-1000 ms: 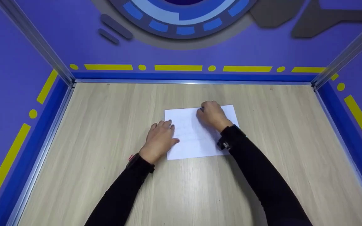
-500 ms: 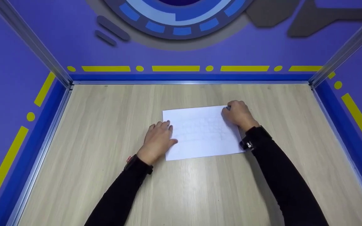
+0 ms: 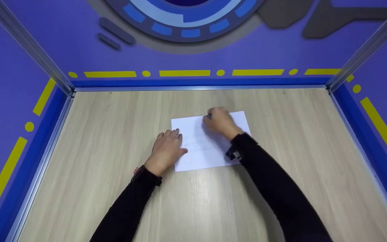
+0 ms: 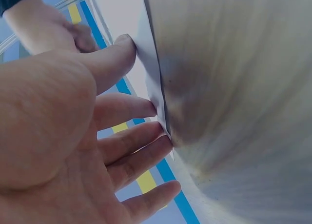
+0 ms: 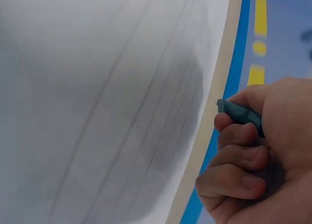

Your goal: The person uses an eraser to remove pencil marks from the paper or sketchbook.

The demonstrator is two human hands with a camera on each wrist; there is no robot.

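A white sheet of paper (image 3: 195,159) lies on the wooden table. Faint pencil lines (image 5: 131,116) run across it in the right wrist view. My left hand (image 3: 166,148) rests at the sheet's left edge, fingers spread and thumb lying on the paper; in the left wrist view the fingertips touch that edge. Near the sheet's top edge, my right hand (image 3: 219,121) pinches a small dark green eraser (image 5: 240,112) between thumb and forefinger, its other fingers curled in. Small crumbs cling to the eraser's tip. The fingers cover most of it.
Bare wooden tabletop (image 3: 113,121) surrounds the sheet. Purple-blue panels (image 3: 193,60) with yellow marks stand at the back and both sides, and a metal rail (image 3: 200,88) runs along the table's back edge.
My right hand moves from mid-sheet right to the top right corner, then back left over the paper with the eraser. The left hand stays at the left edge.
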